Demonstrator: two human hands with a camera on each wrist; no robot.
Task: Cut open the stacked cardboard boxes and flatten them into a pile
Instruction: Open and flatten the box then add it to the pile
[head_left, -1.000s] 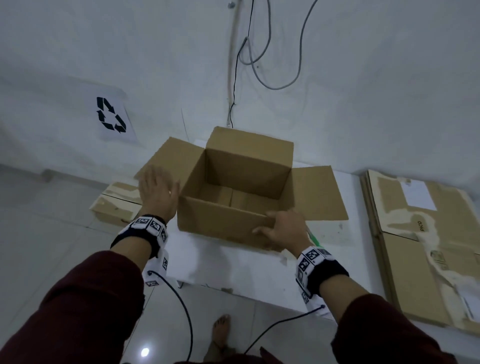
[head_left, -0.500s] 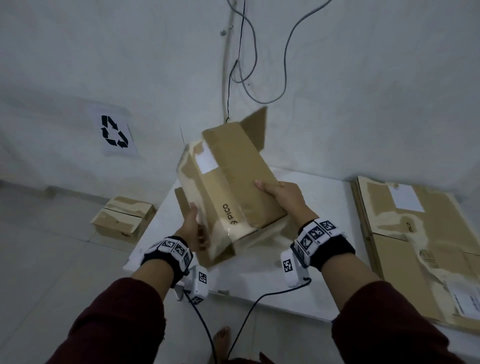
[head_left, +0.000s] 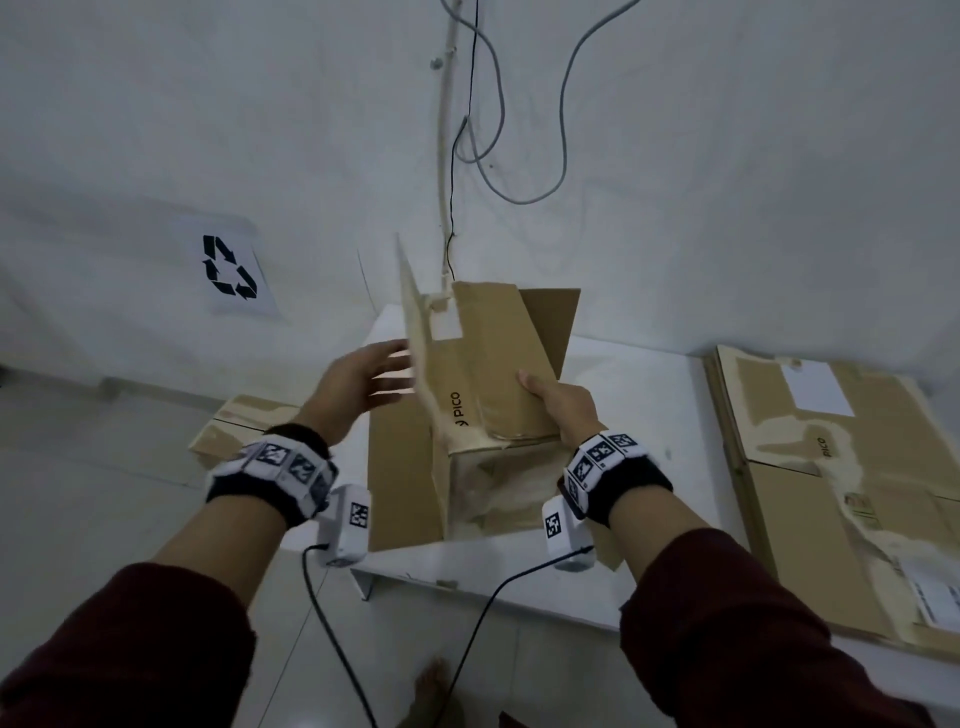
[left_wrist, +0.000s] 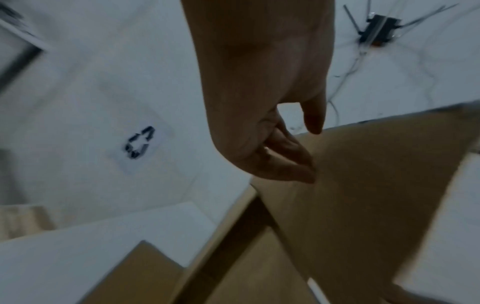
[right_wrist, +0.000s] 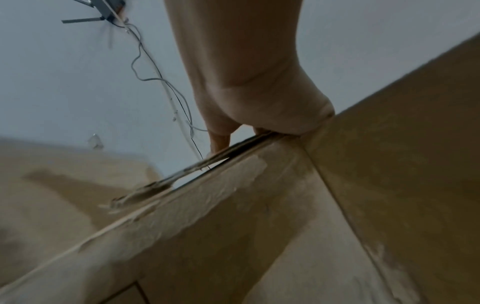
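Your right hand grips the box at its near right side, thumb laid on the upper panel and the other fingers hidden behind the cardboard; in the right wrist view the hand meets a torn, peeling edge of the box. The box stands tipped on the table, close to the near edge, with one flap lying flat toward the near left corner and another flap standing upright at the far side. Your left hand is spread, fingers straight and apart, at the left face of the upright flap; the left wrist view shows the fingertips at the cardboard, though blur hides whether they touch it. Flattened boxes lie in a pile at the table's right end. On the floor beyond the left edge sits another box. A recycling sign and cables hang on the far wall.
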